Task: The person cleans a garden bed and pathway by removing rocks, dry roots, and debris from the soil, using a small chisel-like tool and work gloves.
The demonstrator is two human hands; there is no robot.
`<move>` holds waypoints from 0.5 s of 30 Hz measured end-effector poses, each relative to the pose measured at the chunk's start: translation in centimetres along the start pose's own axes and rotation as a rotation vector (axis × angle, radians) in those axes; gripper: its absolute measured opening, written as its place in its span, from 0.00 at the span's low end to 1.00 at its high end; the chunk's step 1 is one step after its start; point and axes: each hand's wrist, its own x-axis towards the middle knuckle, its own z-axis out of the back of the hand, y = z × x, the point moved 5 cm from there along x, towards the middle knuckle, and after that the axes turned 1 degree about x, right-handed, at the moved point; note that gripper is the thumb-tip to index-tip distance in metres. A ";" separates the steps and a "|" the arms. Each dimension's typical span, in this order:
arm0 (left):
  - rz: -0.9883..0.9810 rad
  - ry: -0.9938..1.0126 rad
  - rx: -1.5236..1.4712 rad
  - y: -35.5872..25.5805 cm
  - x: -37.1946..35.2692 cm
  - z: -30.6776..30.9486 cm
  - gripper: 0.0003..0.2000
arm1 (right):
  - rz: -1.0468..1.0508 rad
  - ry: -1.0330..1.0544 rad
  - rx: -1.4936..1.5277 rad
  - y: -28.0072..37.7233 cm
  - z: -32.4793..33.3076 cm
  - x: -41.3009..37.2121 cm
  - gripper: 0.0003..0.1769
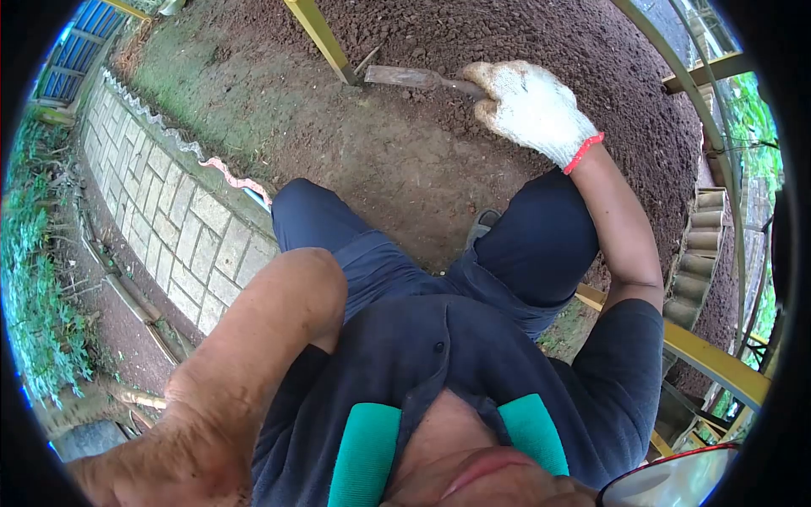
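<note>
My right hand (pixel 536 106), in a whitish knitted glove with a red cuff, is closed round the handle of a flat-bladed metal tool (pixel 401 77). The blade points left, just above the soil and close to the foot of a yellow post (pixel 325 42). Dark loose soil (pixel 583 42) lies beyond the glove. My left arm is bent back toward the camera at the lower left. My left hand (pixel 169 460) looks bare and dirt-marked at the bottom edge, with its fingers hidden.
A paved brick path (pixel 169 211) runs along the left behind a wavy edging (pixel 177 139). Green plants (pixel 38 279) grow at the far left. On the right are a yellow rail (pixel 714 363), a curved metal bar and stacked tiles (pixel 699 253). My bent knees flank packed ground.
</note>
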 end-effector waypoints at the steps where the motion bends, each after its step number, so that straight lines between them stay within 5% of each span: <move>1: -0.001 -0.007 0.006 0.1 -0.1 0.0 0.09 | -0.003 0.012 -0.011 0.0 0.1 0.2 0.25; 11: -0.078 -0.023 0.181 0.1 -1.4 1.1 0.09 | 0.020 -0.005 -0.087 0.3 0.3 -0.2 0.25; 15: -0.240 -0.139 0.530 1.4 -4.6 4.1 0.09 | 0.017 0.102 -0.111 0.3 -0.8 -0.5 0.24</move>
